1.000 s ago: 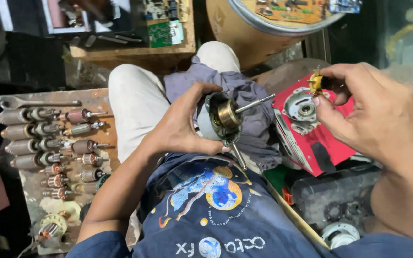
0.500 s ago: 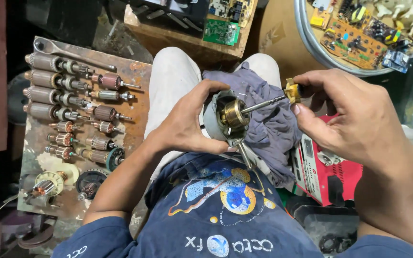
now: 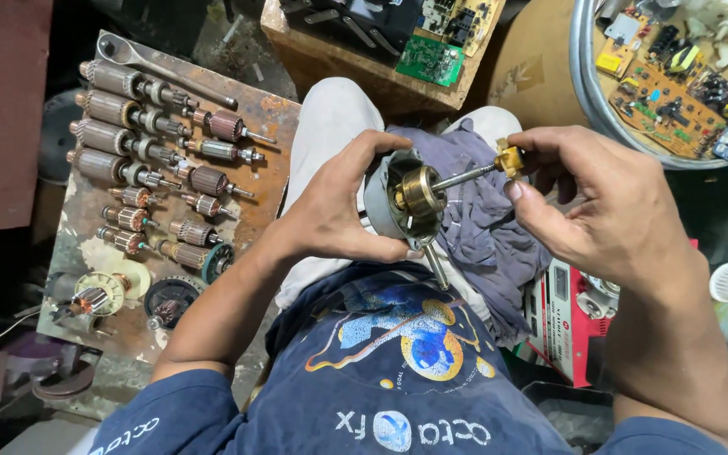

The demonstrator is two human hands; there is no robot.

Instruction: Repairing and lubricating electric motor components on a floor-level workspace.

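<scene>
Barely moved since before: left hand (image 3: 339, 211) still wrapped tight round small motor (image 3: 406, 198) over lap, right hand (image 3: 608, 211) pinching yellow knob (image 3: 509, 158) on shaft tip, 2 fingers closed.

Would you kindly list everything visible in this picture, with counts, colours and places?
Round grey motor housing with brass centre: one, in left hand, over lap.
Steel shaft with yellow tip: one, pinched by right hand.
Crumpled grey-purple cloth: one, on lap.
Copper-wound motor armatures: over a dozen, on rusty metal sheet, left.
Steel wrench: one, sheet's top edge.
Green circuit boards: several, top.
Round metal tray of boards: one, top right.
Red box-shaped device: one, lower right.
Left hand: grip closed.
Right hand: grip closed.
</scene>
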